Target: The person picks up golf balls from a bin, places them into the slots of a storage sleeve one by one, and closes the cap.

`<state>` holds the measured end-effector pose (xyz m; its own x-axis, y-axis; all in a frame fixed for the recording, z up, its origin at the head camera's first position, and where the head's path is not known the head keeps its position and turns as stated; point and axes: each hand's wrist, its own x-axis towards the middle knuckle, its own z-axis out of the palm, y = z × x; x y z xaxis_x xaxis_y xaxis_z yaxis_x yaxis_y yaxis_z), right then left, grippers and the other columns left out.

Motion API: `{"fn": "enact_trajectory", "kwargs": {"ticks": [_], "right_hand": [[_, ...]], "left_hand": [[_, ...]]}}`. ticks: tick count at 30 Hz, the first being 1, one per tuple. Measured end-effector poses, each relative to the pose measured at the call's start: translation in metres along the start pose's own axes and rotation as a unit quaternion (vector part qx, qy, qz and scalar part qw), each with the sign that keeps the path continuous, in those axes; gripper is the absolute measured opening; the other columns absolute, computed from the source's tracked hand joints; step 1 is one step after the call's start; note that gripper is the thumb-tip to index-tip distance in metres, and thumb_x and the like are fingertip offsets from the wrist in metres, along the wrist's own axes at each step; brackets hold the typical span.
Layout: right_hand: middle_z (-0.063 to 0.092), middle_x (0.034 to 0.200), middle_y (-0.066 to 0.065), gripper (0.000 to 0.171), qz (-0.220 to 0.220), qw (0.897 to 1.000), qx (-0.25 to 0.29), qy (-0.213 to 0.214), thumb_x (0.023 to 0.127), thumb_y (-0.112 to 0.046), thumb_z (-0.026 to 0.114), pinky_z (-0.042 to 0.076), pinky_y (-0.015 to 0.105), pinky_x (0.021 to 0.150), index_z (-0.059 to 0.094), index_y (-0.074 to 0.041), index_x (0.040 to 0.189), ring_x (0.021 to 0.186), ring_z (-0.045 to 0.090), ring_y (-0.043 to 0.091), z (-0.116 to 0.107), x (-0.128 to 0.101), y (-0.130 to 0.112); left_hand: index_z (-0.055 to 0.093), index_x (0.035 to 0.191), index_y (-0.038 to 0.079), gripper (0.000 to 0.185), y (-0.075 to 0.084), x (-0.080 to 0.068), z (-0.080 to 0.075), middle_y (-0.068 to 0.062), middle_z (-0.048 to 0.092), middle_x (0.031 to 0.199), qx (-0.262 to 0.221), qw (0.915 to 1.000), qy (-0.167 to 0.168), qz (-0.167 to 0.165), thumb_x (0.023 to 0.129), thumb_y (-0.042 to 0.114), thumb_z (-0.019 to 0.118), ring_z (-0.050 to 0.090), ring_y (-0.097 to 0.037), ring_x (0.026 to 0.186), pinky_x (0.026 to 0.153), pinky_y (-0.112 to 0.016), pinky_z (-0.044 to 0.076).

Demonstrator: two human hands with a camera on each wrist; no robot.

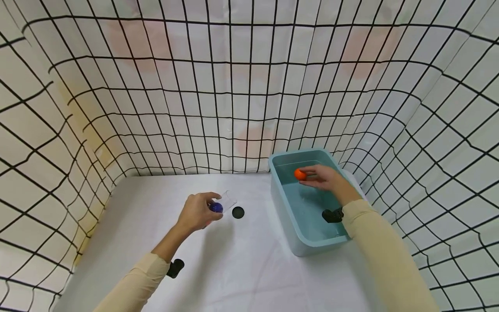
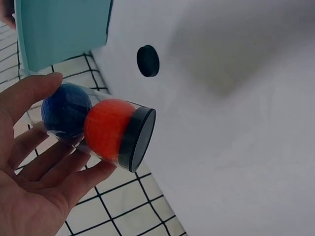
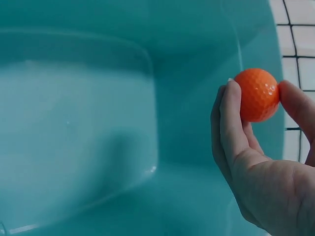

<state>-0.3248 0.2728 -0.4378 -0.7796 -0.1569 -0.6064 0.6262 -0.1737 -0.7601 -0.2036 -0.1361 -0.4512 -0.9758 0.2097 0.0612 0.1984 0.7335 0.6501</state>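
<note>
From the head camera, the left hand (image 1: 198, 212) is raised over the white tabletop (image 1: 241, 268) with its fingers curled round a clear tube (image 1: 223, 203), in which a blue ball (image 1: 216, 207) shows; a black lid (image 1: 238, 212) lies flat on the tabletop just beside the tube's far end. To the right stands a light blue tub (image 1: 281, 208), and the right hand (image 1: 325, 177) is held over its inside, pinching an orange ball (image 1: 299, 174) at the fingertips. A checked curtain (image 1: 234, 86) closes in the scene on three sides. The left wrist camera shows the tube (image 2: 93, 128) lying tilted across the fingers (image 2: 59, 167), thumb pressed on its upper side; inside, the blue ball (image 2: 65, 109) touches a second orange ball (image 2: 107, 128) that sits against the tube's black end cap (image 2: 138, 140), with the loose lid (image 2: 148, 61) apart on the white surface and the tub's corner (image 2: 64, 29) above. The right wrist camera shows the dimpled orange ball (image 3: 256, 94) pinched between thumb (image 3: 300, 105) and fingers (image 3: 231, 123), above the tub's bare teal bottom (image 3: 74, 132).
</note>
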Motion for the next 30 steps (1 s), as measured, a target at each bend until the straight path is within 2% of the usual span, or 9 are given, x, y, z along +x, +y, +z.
{"fn": "enact_trajectory", "kwargs": {"ticks": [3,5,7,10,13,16,21,25,30], "right_hand": [[0.037,0.149,0.018,0.035,-0.009,0.999,-0.03,-0.012,0.102,-0.01,0.059,0.041,0.036,0.115,0.053,-0.005,0.136,0.149,0.033,0.035,0.002,-0.011,-0.004],[0.038,0.148,0.018,0.039,-0.012,0.998,-0.05,-0.02,0.102,-0.01,0.059,0.041,0.035,0.114,0.049,-0.005,0.139,0.14,0.044,0.034,0.004,-0.019,-0.008],[0.039,0.147,0.018,0.042,-0.018,0.997,-0.067,-0.025,0.102,-0.009,0.06,0.043,0.034,0.112,0.046,-0.004,0.141,0.138,0.047,0.034,0.009,-0.027,-0.012],[0.04,0.147,0.018,0.043,-0.025,0.995,-0.086,-0.038,0.101,-0.009,0.06,0.044,0.033,0.111,0.044,-0.004,0.141,0.138,0.046,0.034,0.017,-0.038,-0.019],[0.04,0.15,0.019,0.051,-0.038,0.992,-0.108,-0.052,0.101,-0.01,0.061,0.043,0.036,0.113,0.041,-0.001,0.148,0.148,0.034,0.038,0.029,-0.047,-0.025],[0.042,0.151,0.021,0.057,-0.054,0.986,-0.145,-0.064,0.1,-0.01,0.062,0.045,0.039,0.111,0.038,0.002,0.15,0.145,0.04,0.038,0.046,-0.057,-0.029],[0.054,0.142,0.021,0.053,-0.078,0.974,-0.201,-0.069,0.098,-0.011,0.066,0.054,0.041,0.102,0.046,0.007,0.144,0.131,0.056,0.038,0.075,-0.068,-0.028],[0.064,0.13,0.019,0.045,-0.098,0.963,-0.238,-0.08,0.097,-0.015,0.068,0.052,0.045,0.103,0.056,0.008,0.135,0.114,0.067,0.031,0.098,-0.074,-0.019],[0.068,0.122,0.018,0.04,-0.104,0.955,-0.264,-0.092,0.095,-0.016,0.071,0.053,0.046,0.101,0.063,0.007,0.127,0.099,0.072,0.024,0.122,-0.076,-0.005]], "left_hand": [[0.072,0.122,0.007,0.051,0.002,0.002,0.001,-0.016,0.077,0.103,0.001,1.0,-0.001,0.005,0.075,0.018,0.088,0.074,-0.024,0.086,0.074,-0.036,0.061],[0.073,0.121,0.007,0.05,0.003,0.003,0.001,-0.016,0.077,0.102,0.002,1.0,0.001,0.008,0.074,0.017,0.088,0.074,-0.023,0.086,0.073,-0.035,0.061],[0.073,0.121,0.008,0.049,0.005,0.004,0.002,-0.016,0.077,0.102,0.004,0.9999,0.0,0.01,0.074,0.018,0.088,0.074,-0.023,0.086,0.074,-0.036,0.061],[0.073,0.121,0.007,0.049,0.008,0.006,0.003,-0.016,0.077,0.103,0.005,0.9999,-0.002,0.016,0.075,0.018,0.088,0.074,-0.024,0.088,0.076,-0.037,0.062],[0.073,0.121,0.006,0.049,0.012,0.008,0.004,-0.016,0.077,0.104,0.002,0.9998,-0.004,0.018,0.076,0.018,0.087,0.074,-0.026,0.09,0.079,-0.039,0.062],[0.073,0.12,0.007,0.048,0.015,0.01,0.006,-0.016,0.077,0.103,-0.002,0.9998,-0.005,0.02,0.075,0.017,0.088,0.074,-0.025,0.089,0.078,-0.039,0.062],[0.074,0.119,0.008,0.047,0.02,0.013,0.008,-0.015,0.077,0.102,-0.004,0.9995,-0.006,0.03,0.075,0.017,0.088,0.074,-0.023,0.087,0.075,-0.036,0.062],[0.074,0.119,0.008,0.047,0.025,0.015,0.007,-0.015,0.077,0.103,-0.003,0.9994,-0.012,0.033,0.074,0.017,0.088,0.074,-0.023,0.087,0.075,-0.036,0.062],[0.073,0.12,0.007,0.049,0.03,0.016,0.006,-0.016,0.077,0.103,-0.008,0.9993,-0.012,0.035,0.074,0.017,0.088,0.074,-0.023,0.087,0.075,-0.036,0.062]]}}
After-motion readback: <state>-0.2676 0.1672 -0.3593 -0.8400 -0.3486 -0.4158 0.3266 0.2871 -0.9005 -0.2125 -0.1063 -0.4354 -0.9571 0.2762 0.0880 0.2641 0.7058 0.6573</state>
